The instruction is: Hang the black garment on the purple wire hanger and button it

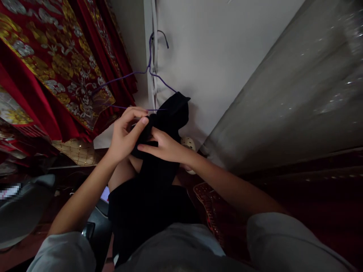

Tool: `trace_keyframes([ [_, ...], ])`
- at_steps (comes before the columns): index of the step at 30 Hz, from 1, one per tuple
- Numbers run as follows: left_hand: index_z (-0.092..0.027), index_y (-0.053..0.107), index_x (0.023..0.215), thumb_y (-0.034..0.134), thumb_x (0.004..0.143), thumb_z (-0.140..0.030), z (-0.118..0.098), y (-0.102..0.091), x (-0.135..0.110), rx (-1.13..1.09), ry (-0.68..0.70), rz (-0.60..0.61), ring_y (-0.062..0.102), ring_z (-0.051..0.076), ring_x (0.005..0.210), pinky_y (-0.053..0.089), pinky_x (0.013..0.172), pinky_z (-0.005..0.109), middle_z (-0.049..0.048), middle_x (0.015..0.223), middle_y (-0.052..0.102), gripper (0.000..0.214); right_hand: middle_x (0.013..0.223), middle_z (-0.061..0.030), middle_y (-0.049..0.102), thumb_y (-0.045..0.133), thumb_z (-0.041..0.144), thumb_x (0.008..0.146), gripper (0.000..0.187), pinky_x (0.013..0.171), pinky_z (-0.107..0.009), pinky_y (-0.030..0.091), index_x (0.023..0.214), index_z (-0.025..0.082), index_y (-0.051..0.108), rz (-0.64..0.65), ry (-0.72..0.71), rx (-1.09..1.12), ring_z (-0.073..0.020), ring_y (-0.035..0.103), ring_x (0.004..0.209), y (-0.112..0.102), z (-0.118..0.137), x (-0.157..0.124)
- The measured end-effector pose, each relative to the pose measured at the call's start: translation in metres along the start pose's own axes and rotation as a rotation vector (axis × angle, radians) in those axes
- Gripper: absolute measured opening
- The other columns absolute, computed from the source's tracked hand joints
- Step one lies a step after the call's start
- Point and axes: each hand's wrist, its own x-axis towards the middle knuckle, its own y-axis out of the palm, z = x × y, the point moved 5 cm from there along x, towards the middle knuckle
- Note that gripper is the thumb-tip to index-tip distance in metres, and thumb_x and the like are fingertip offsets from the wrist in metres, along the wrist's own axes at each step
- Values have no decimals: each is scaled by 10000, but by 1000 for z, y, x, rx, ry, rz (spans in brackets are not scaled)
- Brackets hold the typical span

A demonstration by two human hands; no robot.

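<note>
A dark piece of clothing [172, 109] hangs by one shoulder from a purple wire hanger [149, 70]; its kind is hard to tell in the dim light. My left hand [126, 130] pinches a bunched part of the black garment, its thumb and fingers curled around the fold. Close beside it, my right hand [164, 145] also grips the cloth, with some fingertips hidden in the fabric. The hanger's left arm is bare. Below my hands, black cloth drops toward my lap, where it merges with my dark shorts [153, 211].
Red cloth with gold and silver embroidery [65, 56] hangs at the left. Grey plastic-like sheeting [283, 98] covers the right side. A white wall [204, 45] stands ahead. A cream perforated shoe [188, 142] shows beyond my right hand, and a lit screen [105, 194] lies beside my leg.
</note>
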Motion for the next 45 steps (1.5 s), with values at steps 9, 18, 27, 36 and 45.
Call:
trace_keyframes([
  [9,-211,742,938,465,939,-827,49,19,0,-108,-110,334,708,258,927,592,896,378,89,919,718,675,605,17,474,699,341,693,249,524,-253,348,606,197,515,-136,281,173,-109,440,586,-18,12,-10],
  [18,-236,712,822,722,892,-465,95,15,-36,184,-85,676,682,230,790,558,809,346,45,797,706,239,635,22,468,631,221,618,104,584,-277,348,644,202,532,66,122,-87,-124,432,624,-44,36,-15],
  [27,-203,650,881,505,1045,-401,97,-11,-35,433,41,598,636,204,756,481,756,316,50,793,667,295,838,2,684,641,123,772,254,809,-309,484,1003,217,690,-276,-125,-407,-170,624,791,-83,13,25],
  [36,-176,629,1027,491,1066,-426,57,-20,-61,568,-168,724,671,202,774,487,725,297,50,881,709,288,1127,-59,790,538,288,958,271,1100,-472,524,1070,204,771,-308,178,-314,-269,714,1120,-89,-103,79],
  [45,-171,712,999,448,1041,-422,96,-68,-50,1091,-398,829,717,283,872,489,767,345,129,935,757,366,1387,-54,705,514,254,956,375,1198,-448,443,1275,239,709,-448,24,-424,-244,627,1332,-122,-101,84],
])
